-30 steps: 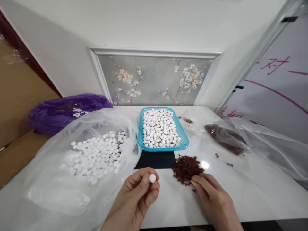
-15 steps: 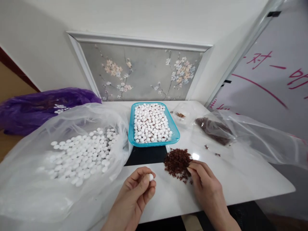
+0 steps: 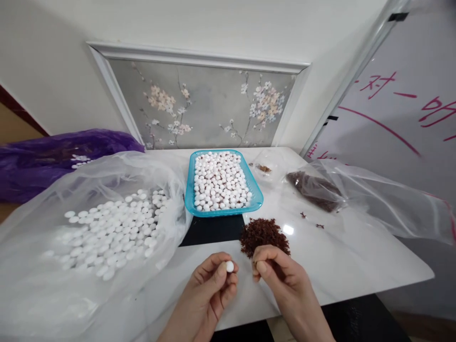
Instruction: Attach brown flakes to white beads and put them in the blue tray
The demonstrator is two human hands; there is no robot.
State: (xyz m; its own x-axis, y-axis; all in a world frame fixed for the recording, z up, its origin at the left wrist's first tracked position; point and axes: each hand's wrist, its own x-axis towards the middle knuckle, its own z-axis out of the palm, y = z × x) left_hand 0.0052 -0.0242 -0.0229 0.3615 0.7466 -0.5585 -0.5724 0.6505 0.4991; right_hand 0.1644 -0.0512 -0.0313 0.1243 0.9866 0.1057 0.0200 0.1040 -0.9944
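Observation:
Between the thumb and fingers of my left hand [image 3: 210,287] is a small white ball [image 3: 230,266], low over the near side of the table. My right hand [image 3: 285,280] is closed in a pinch just to the right of that ball, the two hands apart. A tiny reddish-brown piece seems to be at its fingertips, mostly hidden. Behind my right hand lies a heap of small reddish-brown star-shaped pieces [image 3: 263,232], partly covered by the fingers. Beyond it stands a blue tray [image 3: 257,202] full of white balls, with brown bits showing among them.
At left, a large clear plastic bag [image 3: 32,266] holds many loose white balls [image 3: 114,232]. A purple bag [image 3: 46,154] lies behind it. To the right are a clear bag of brown pieces [image 3: 315,190], a smaller clear bag [image 3: 272,164] and two stray pieces [image 3: 320,226].
My right hand has moved left from the heap's right edge toward my left hand, still pinched. My left hand, holding the white ball, has shifted slightly right. The view has shifted a little.

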